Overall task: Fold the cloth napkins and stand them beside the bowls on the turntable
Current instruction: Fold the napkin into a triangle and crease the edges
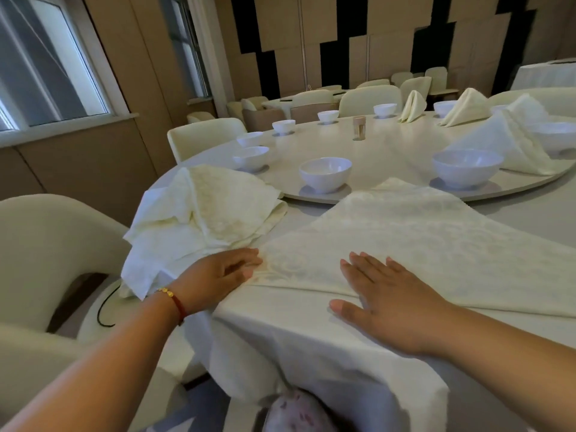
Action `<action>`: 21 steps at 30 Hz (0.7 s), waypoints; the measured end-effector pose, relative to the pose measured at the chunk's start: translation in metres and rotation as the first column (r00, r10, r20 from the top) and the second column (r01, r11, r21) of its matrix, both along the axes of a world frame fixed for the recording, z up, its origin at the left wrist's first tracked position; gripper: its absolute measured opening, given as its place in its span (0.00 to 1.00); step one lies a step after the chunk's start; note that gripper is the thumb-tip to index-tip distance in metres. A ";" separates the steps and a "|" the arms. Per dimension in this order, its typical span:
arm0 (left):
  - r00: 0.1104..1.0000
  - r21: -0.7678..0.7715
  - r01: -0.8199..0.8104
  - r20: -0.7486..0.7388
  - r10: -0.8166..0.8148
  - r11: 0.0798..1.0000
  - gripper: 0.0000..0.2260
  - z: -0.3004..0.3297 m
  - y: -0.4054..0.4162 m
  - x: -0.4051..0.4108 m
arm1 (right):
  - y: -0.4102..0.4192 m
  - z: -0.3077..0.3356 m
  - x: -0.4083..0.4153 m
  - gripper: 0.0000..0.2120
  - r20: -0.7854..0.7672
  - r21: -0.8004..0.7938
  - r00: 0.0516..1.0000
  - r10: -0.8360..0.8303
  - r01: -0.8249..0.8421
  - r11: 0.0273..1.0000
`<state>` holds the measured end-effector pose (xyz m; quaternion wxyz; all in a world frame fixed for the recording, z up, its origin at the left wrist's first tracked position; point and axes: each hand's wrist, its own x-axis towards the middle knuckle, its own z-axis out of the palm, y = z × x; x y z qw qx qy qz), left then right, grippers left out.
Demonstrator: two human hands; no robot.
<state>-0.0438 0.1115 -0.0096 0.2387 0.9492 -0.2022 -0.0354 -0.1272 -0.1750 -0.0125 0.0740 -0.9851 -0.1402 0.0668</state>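
A cream patterned napkin (420, 241) lies folded into a flat triangle on the table's near edge, its far tip reaching the turntable (389, 151). My left hand (218, 275) touches the napkin's left corner with relaxed fingers. My right hand (386, 297) presses flat on its near folded edge, fingers straight. A loose pile of unfolded napkins (202, 219) sits to the left. White bowls (325, 174) ring the turntable. Three folded napkins (505, 141) stand beside the bowls at the far right.
A small wooden toothpick holder (359, 127) stands mid-turntable. Cream chairs (46, 244) surround the table, one close on my left. A black cord (104, 310) hangs near that chair. The tablecloth (311, 353) drapes over the near edge. More tables stand behind.
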 end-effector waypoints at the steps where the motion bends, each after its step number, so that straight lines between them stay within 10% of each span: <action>1: 1.000 -0.084 -0.012 -0.009 0.011 0.996 0.10 0.000 0.008 0.000 | 0.000 0.000 0.000 0.52 0.000 -0.001 1.000 0.001 -0.001 1.000; 11: 0.966 -0.323 -0.033 -0.254 -0.053 0.946 0.14 0.014 0.050 0.014 | 0.021 0.005 0.006 0.28 0.114 0.207 0.993 -0.021 -0.003 0.978; 21: 0.980 -0.303 -0.189 0.009 0.201 0.934 0.04 0.009 0.044 0.014 | 0.063 0.009 0.026 0.13 0.283 0.180 0.957 -0.061 0.010 0.984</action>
